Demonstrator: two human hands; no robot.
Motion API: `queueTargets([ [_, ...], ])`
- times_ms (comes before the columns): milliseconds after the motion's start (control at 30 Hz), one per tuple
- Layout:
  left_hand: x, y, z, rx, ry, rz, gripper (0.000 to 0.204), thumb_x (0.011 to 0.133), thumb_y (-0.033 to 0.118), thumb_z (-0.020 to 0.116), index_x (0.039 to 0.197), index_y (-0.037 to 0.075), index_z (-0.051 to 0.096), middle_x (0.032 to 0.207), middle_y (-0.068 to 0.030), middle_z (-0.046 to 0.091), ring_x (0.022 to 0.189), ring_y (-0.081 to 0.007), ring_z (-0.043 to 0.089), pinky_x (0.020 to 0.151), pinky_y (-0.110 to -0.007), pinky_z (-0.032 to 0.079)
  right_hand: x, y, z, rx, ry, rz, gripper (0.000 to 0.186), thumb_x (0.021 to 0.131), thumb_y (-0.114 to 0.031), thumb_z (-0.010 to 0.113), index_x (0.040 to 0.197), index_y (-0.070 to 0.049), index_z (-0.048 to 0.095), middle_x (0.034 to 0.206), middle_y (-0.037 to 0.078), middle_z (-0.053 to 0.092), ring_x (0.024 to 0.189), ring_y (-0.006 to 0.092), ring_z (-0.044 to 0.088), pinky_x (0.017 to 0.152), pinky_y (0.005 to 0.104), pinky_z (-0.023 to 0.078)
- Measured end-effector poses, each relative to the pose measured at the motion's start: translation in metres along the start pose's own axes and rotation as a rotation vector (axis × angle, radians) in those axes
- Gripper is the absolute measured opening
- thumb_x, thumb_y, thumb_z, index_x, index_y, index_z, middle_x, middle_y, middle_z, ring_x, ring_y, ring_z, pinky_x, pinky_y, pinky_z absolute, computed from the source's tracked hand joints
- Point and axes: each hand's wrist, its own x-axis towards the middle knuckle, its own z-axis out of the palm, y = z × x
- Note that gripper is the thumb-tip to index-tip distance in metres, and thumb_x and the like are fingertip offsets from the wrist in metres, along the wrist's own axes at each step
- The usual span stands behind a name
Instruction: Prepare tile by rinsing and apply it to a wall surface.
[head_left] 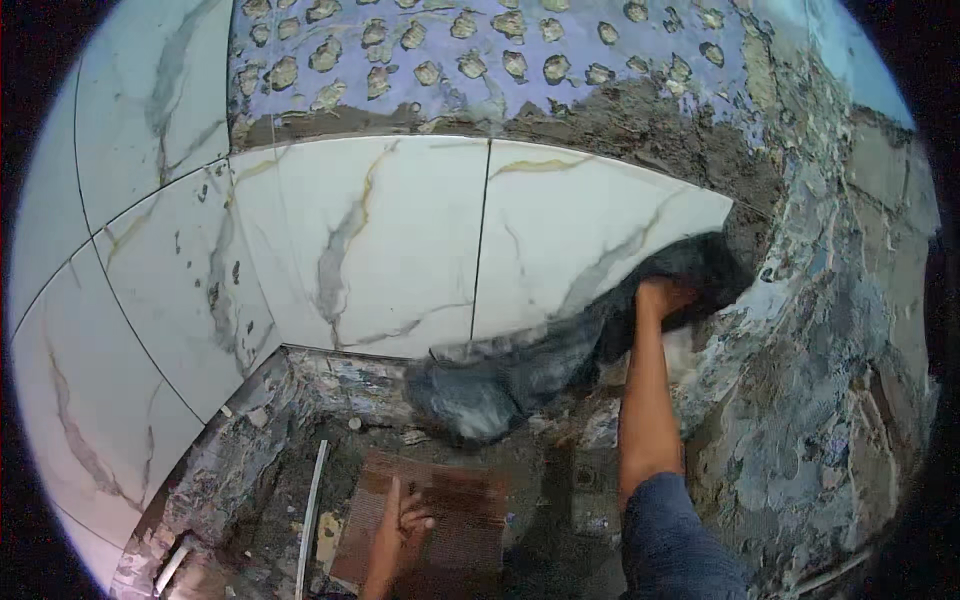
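Observation:
My right hand [664,298] reaches up and grips a dark, wet cloth [560,350] pressed against the lower right corner of a white marble-patterned wall tile [580,230]. The cloth hangs down to the left in a long fold, its pale dusty end near the floor. My left hand [402,520] rests low, fingers spread, flat on a brown ribbed board [460,515] lying on the floor.
White veined tiles [350,240] cover the left and back walls; above them is bare blue wall with mortar dabs [480,50]. The right wall [830,380] is rough, untiled plaster. A thin white pipe [310,510] lies on the dirty floor.

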Motion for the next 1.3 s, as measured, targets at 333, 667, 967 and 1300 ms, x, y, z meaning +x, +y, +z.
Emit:
queueTargets([
  [333, -0.014, 0.004, 0.005, 0.197, -0.03, 0.284, 0.077, 0.086, 0.011, 0.058, 0.142, 0.008, 0.005, 0.125, -0.022, 0.044, 0.1, -0.025, 0.056, 0.079, -0.032, 0.048, -0.078, -0.022, 0.113, 0.577, 0.0, 0.029, 0.045, 0.088, -0.033, 0.046, 0.124, -0.005, 0.046, 0.128, 0.012, 0.044, 0.119, 0.0291, 0.039, 0.103, 0.0462, 0.024],
  [667, -0.028, 0.014, 0.0, 0.243, 0.016, 0.267, 0.077, 0.083, 0.01, 0.061, 0.141, 0.005, 0.011, 0.117, -0.0218, 0.052, 0.098, -0.0258, 0.059, 0.079, -0.034, 0.049, -0.058, -0.265, -0.108, 0.335, 0.543, -0.554, 0.048, 0.078, -0.023, 0.055, 0.121, -0.004, 0.05, 0.127, 0.018, 0.045, 0.126, 0.0363, 0.03, 0.104, 0.0517, 0.012],
  [967, -0.033, 0.029, -0.007, 0.402, 0.033, 0.288, 0.075, 0.084, 0.019, 0.06, 0.14, 0.004, 0.012, 0.115, -0.0174, 0.055, 0.099, -0.0248, 0.059, 0.083, -0.037, 0.047, -0.058, -0.272, -0.102, 0.325, 0.334, -0.47, 0.05, 0.077, -0.021, 0.048, 0.127, -0.013, 0.047, 0.135, 0.013, 0.039, 0.131, 0.0335, 0.022, 0.107, 0.0526, 0.003],
  [1300, 0.035, -0.033, -0.021, -0.018, -0.063, 0.034, 0.069, 0.083, 0.024, 0.06, 0.139, 0.005, 0.023, 0.115, -0.0147, 0.054, 0.1, -0.024, 0.055, 0.08, -0.033, 0.045, -0.019, -0.195, -0.121, 0.148, 0.27, -0.367, 0.066, 0.066, -0.027, 0.063, 0.124, -0.001, 0.046, 0.132, 0.019, 0.037, 0.13, 0.0349, 0.019, 0.103, 0.0498, 0.012],
])
